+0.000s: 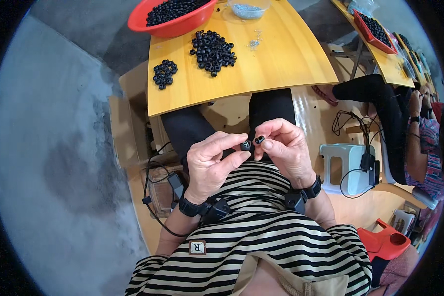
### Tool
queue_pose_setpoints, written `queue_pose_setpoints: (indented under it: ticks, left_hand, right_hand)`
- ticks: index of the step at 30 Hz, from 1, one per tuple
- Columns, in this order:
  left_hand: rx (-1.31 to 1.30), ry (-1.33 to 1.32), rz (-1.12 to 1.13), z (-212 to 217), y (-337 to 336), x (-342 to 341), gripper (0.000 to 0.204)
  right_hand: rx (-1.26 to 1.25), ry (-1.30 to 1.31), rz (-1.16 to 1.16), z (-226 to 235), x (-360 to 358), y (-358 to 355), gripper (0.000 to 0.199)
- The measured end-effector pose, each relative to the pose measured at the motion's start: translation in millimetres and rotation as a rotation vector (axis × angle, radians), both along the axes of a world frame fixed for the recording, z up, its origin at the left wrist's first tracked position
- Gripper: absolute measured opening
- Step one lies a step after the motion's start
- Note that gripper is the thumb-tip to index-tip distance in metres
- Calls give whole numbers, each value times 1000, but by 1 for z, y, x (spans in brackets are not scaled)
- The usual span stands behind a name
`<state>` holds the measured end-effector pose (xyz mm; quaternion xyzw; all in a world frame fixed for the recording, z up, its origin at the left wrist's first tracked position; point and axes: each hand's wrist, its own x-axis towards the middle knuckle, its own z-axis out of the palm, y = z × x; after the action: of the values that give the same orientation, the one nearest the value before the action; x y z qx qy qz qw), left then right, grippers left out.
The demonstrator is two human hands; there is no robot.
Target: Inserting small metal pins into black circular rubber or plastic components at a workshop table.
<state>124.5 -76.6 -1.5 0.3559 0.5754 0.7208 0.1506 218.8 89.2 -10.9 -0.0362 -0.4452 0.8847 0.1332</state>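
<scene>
Above my lap, just short of the table's near edge, both hands are raised close together. My left hand (209, 160) pinches a small round black part (245, 145) with a pale, metallic-looking pattern on its face. Between the thumb and fingers of my right hand (288, 153) is another small black part (260, 140), which seems to have an opening in its end. The two parts are a short way apart. On the table (261, 74) lie a larger pile of black bead-like parts (213, 52) and a smaller group of similar parts (165, 74) to its left.
A red basin (170, 30) of black parts stands at the far left of the table, beside a clear bowl (249, 11) of small pale pieces. Tiny silvery bits (254, 42) lie nearby. To the right are a white stool (348, 167), cables and a seated person (422, 148).
</scene>
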Motion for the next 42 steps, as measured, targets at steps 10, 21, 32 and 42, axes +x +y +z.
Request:
queue_pose_setpoints:
  ticks: [10, 21, 32, 42]
  left_hand:
    - [20, 3, -52, -8, 7, -5, 37]
    - [22, -51, -45, -16, 10, -4, 38]
    - [-129, 122, -18, -10, 14, -7, 36]
    - [-187, 118, 3, -9, 12, -6, 35]
  right_hand:
    - [166, -12, -60, -5, -1, 3, 18]
    - [143, 18, -43, -16, -1, 7, 17]
    - [223, -23, -129, -13, 5, 7, 15]
    - [337, 10, -169, -17, 6, 6, 17]
